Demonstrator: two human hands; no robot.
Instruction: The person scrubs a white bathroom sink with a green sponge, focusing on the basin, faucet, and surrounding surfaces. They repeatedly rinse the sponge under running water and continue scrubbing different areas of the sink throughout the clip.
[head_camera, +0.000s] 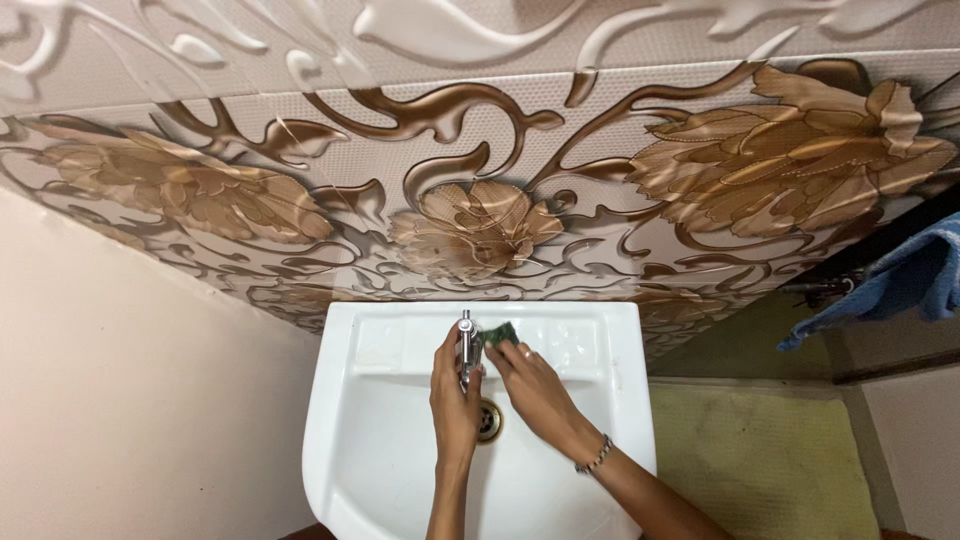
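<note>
Two forearms reach up from the bottom edge over a white basin (360, 430), a glossy, rounded bowl fixed against the wall. At the bowl's middle sits a metal drain (489, 421), partly hidden between the wrists. The left hand (453, 385) is closed around the chrome tap (466, 345), which rises from the basin's back ledge; its fingers wrap the spout. The right hand (527, 378), with a bead bracelet (596, 457) on the wrist, pinches a dark green scrub pad (497, 334) against the tap's right side, just at the ledge. Behind the basin the wall is covered with shiny tiles (480, 160) in cream, printed with large brown flowers and curling stems; light glints off the raised pattern. Left of the basin runs a plain, pale pinkish wall (130, 400), matte and bare. Right of the basin lies a yellow-green surface (760, 460), dull and slightly mottled. A blue towel (900, 280) hangs at the right edge, near a dark rail, well apart from the hands.
</note>
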